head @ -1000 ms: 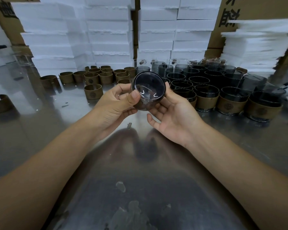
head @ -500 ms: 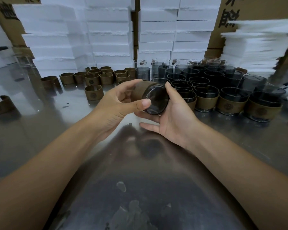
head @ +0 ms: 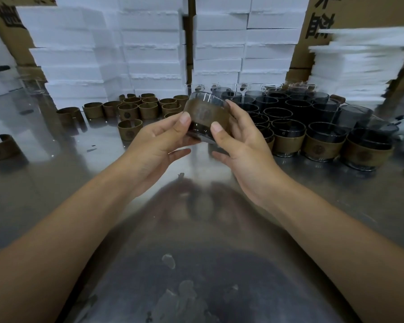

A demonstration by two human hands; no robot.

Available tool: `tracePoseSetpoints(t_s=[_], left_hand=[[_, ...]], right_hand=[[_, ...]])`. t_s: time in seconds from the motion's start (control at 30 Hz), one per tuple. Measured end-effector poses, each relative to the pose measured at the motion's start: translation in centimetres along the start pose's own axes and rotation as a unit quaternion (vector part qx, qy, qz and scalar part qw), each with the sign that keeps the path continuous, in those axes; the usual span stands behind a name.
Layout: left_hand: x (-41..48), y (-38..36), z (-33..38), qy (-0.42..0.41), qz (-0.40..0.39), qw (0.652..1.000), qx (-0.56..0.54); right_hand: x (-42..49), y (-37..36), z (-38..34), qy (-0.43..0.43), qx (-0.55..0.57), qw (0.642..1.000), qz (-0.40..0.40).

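- Holding glass cup [head: 200,132] in the air between both hands, above steel table [head: 79,194], just in front of the rows of cups and touching none of them.
- Gripping with left hand [head: 154,145] from the left: left thumb [head: 184,119] pressing on the front, upper fingers curling behind, lower fingers hanging loose under the base.
- Mirroring with right hand [head: 245,145]: right thumb [head: 217,128] pressing low on the front, fingers wrapping the far side up towards the rim.
- Keeping it mouth up, tilting slightly, probably for checking the fit of brown sleeve [head: 202,113] around the wall, with the emblem facing the camera.
- Setting both thumbs on the sleeve's lower part, likely seating or squaring it. Clear glass showing above, dark base below.
- Noting loose sleeves [head: 135,108] standing back-left, apparently feed stock within left-hand reach.
- Noting sleeved cups [head: 289,136] lined up front-right and bare dark cups [head: 289,101] behind them, so expecting the set-down at the near end of that row.
- Noting white foam boxes [head: 149,43] and foam sheets [head: 359,66] stacked along the back by cardboard carton [head: 320,15], presumably packing material.
- Flagging risk: gripping smooth glass over hard metal, so guarding against a slip.
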State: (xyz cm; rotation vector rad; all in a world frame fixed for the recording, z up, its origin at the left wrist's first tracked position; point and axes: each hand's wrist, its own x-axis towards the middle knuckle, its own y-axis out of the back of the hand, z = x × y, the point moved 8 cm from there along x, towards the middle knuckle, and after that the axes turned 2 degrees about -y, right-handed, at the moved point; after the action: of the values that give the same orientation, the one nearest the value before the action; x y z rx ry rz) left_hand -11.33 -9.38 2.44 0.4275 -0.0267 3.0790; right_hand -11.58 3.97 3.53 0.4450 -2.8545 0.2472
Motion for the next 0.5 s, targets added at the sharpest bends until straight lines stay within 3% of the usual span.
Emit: tracePoseSetpoints(t_s=[0.27, 0.4, 0.5], left_hand=[[-0.2, -0.4, -0.2, 0.003, 0.012, 1.0, 0.015], [-0.1, -0.5, -0.5, 0.017, -0.019, 1.0, 0.012], [-0.1, -0.6, -1.3, 0.045, -0.054, 0.998, 0.0]], right_hand=[[0.5, 0.5, 0.6, 0.005, -0.04, 0.999, 0.025], [0.4, 1.0, 0.0, 0.079, -0.233, 0.968, 0.04], [0.1, 1.2, -0.7, 0.14, -0.367, 0.918, 0.055]])
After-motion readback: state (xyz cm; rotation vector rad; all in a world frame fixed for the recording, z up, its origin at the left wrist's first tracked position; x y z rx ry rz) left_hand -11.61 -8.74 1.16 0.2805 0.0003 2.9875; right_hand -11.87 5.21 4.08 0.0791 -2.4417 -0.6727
